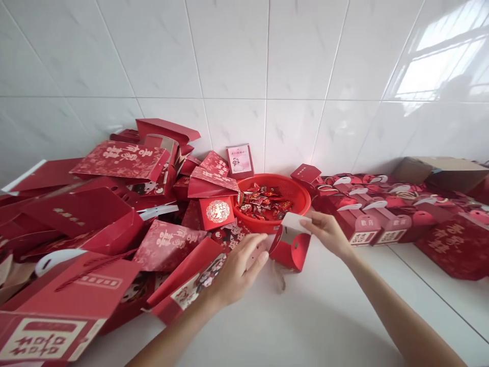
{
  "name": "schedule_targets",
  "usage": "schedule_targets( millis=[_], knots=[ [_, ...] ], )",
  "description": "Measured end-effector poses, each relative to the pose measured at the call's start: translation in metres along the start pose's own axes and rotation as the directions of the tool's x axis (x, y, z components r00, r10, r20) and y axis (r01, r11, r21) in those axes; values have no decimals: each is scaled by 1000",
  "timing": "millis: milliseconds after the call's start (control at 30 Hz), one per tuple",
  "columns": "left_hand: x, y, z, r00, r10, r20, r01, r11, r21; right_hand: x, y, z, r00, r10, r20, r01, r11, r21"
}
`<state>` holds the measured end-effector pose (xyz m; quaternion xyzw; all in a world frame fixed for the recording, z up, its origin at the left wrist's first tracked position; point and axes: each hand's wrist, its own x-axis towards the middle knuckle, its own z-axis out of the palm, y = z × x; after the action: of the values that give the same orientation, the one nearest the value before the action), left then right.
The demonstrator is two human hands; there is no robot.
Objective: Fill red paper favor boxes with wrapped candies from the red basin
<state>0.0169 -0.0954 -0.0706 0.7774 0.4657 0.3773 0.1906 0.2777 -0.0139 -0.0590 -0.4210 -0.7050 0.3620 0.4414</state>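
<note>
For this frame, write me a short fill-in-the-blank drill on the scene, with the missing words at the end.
1. Small wrapped packets lie ____ the round red basket.
2. The fingers of the right hand hold the ____ flap of the open box.
3. In the picture, rows of closed boxes stand to the ____ of the basket.

Missing words: inside; white; right

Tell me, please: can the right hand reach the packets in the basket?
Probably yes: the packets lie uncovered in the basket, just beyond the right hand, though its fingers may first need to release the box.
</note>
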Motion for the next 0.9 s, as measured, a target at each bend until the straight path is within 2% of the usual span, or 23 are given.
schedule_targets(
  millis=[100, 233, 333, 500, 600, 633, 700, 800, 900],
  knots=[
    [18, 0, 12, 996, -3, -85, -6, 993, -115, -2, 6, 14, 999, -32, 22, 33, 997, -69],
    [35, 3, 18, 1000, -21, -11, 19, 989, -146, -3, 8, 31, 996, -69, 47, 77, 978, -196],
    [39, 3, 22, 1000, -23, 5, 23, 992, -126, -4, 6, 40, 998, -32, 45, 43, 959, -281],
    [42, -3, 23, 998, -8, -66, 6, 1000, -29, -8, -4, 48, 994, 55, 92, -20, 938, -345],
    [43, -7, 22, 999, -6, -51, 7, 1000, 18, -14, -15, 54, 998, 61, 9, -51, 891, -451],
    [44, -8, 22, 999, -7, -42, 8, 1000, 30, -17, -19, 57, 999, 17, -29, -29, 866, -499],
    [44, -9, 20, 1000, -8, -24, 9, 999, 37, -23, -25, 60, 990, -139, -39, 92, 818, -568],
    [44, -11, 16, 1000, -15, 23, 15, 1000, 13, -33, -33, 62, 927, -356, 121, 356, 728, -586],
    [42, -12, 11, 997, -37, 74, 36, 999, 21, -39, -36, 58, 869, -411, 274, 492, 667, -560]
  ],
)
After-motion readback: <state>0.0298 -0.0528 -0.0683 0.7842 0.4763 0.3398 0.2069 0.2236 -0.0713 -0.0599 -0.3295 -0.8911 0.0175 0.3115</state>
